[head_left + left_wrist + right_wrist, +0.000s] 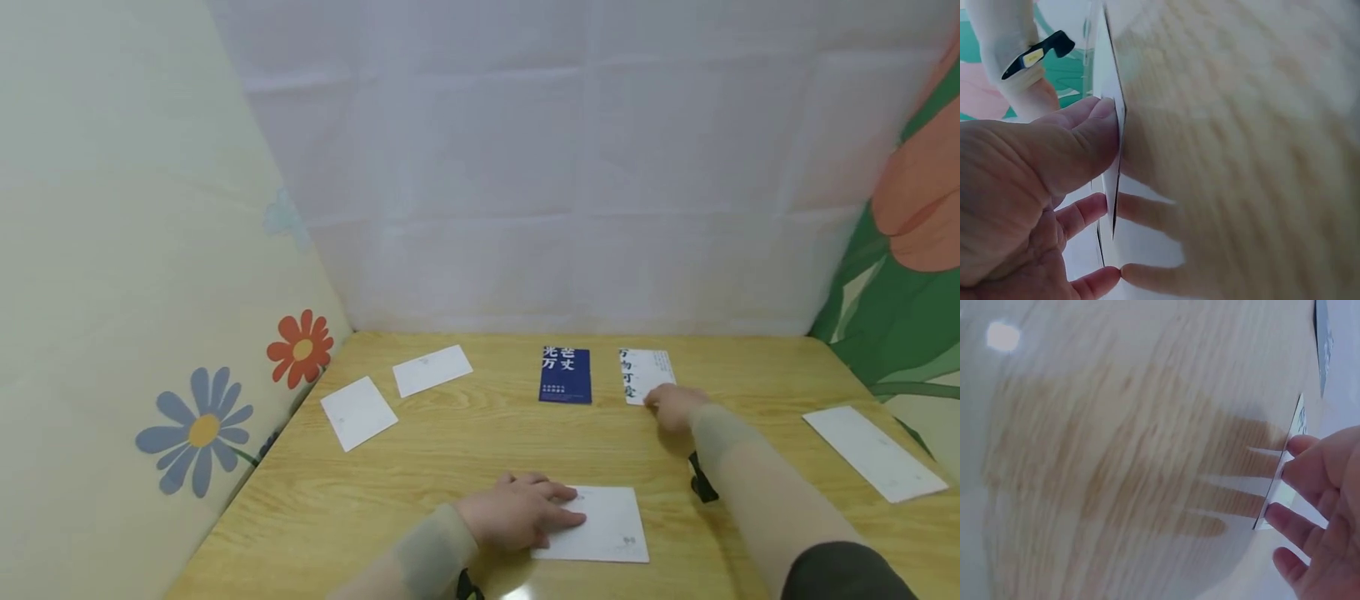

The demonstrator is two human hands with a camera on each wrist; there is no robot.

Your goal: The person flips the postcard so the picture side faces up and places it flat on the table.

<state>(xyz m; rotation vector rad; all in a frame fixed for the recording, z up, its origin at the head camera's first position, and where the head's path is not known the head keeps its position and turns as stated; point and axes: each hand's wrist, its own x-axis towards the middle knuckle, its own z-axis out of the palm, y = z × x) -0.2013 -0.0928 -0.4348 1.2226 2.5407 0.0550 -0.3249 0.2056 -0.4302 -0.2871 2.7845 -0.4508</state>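
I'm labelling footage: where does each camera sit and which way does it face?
Head: worn on the head, facing forward and down over the table; shows the left hand, right hand and forearms.
Left wrist: on that wrist, looking at the left hand on a white card; right forearm beyond.
Right wrist: on that wrist, looking at the right hand touching a lettered card.
Head and right wrist share the lettered card.

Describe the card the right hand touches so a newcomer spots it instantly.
On the wooden table, look toward the far edge. Just right of the dark blue card, the right hand touches a white card. Large dark characters on white set it apart from every other card.
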